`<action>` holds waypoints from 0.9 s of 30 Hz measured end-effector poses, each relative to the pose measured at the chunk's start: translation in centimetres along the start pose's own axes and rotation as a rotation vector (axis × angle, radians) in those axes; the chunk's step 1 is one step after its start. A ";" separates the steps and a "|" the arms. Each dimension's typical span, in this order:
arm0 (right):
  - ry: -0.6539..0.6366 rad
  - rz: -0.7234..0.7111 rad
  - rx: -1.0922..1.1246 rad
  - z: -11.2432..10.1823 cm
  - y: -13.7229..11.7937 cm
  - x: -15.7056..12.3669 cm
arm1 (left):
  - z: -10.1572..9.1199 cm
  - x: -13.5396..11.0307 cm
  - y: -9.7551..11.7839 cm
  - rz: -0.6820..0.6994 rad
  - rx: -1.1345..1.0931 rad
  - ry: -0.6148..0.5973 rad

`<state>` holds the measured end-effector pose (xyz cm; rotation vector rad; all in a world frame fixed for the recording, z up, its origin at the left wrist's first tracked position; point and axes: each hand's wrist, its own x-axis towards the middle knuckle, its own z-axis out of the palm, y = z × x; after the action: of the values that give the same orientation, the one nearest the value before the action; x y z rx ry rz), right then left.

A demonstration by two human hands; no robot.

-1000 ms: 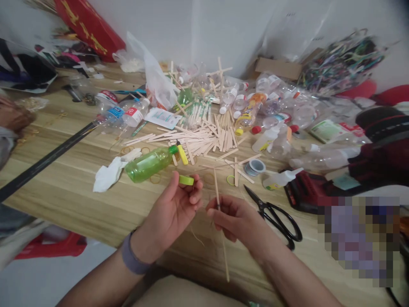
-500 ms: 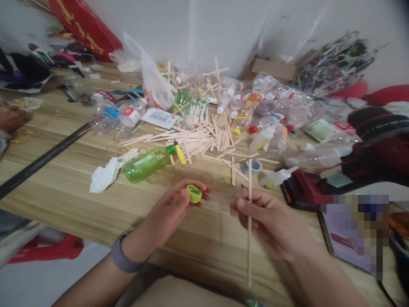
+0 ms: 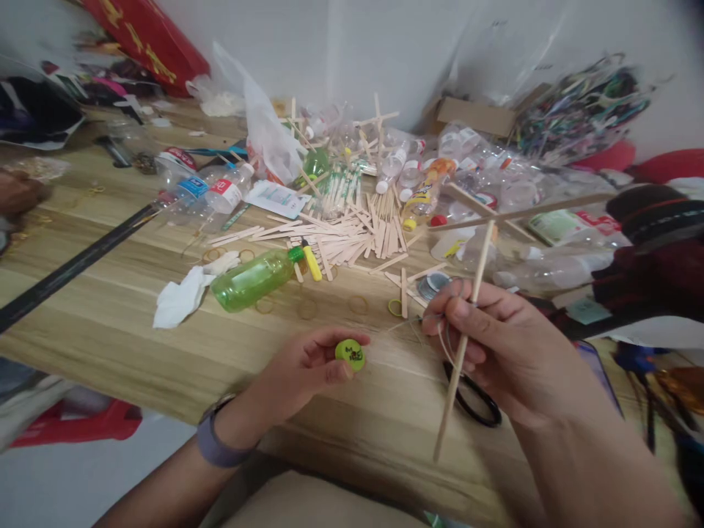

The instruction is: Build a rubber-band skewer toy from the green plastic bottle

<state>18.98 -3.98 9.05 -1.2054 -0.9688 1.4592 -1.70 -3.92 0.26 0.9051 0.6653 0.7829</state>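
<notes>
Between thumb and fingers my left hand (image 3: 308,363) pinches a small round yellow-green cap (image 3: 350,354) with dark markings. My right hand (image 3: 489,330) is closed on a thin wooden stick (image 3: 457,389), tilted with its top to the right. Crossed flat craft sticks (image 3: 555,207) are at the stick's top end. Loops of thin wire (image 3: 440,323) trail from the right fingertips. Partly behind that hand shows a black loop like a scissors handle (image 3: 484,411); whether the hand holds it I cannot tell. The hands are apart above the table.
A green bottle (image 3: 256,281), white tissue (image 3: 181,297) and yellow glue-like tube (image 3: 311,260) lie ahead. Behind them spread loose craft sticks (image 3: 341,238) and several clear bottles (image 3: 225,192). A wire spool (image 3: 433,284) sits near my right hand. Another person's hand (image 3: 19,192) is far left.
My right hand has moved right and turned, tilting the stick and bringing the crossed sticks and wire loops into view. My left hand has shifted slightly right and down, turning the cap.
</notes>
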 end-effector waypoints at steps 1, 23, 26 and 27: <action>-0.006 -0.019 0.014 0.0 -0.2 -0.1 | -0.2 0.1 -0.1 -0.008 -0.015 -0.009; -0.157 0.051 0.124 0.5 0.7 -0.3 | 0.6 0.5 -0.3 -0.067 -0.110 -0.028; -0.150 0.048 0.123 0.6 0.9 -0.1 | 0.6 0.5 -0.3 -0.059 -0.112 -0.034; -0.150 0.049 0.123 0.6 0.9 -0.1 | 0.6 0.5 -0.3 -0.057 -0.114 -0.035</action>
<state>18.20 -4.27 8.29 -1.0486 -0.9404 1.6428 -0.82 -3.88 0.21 0.7913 0.6067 0.7449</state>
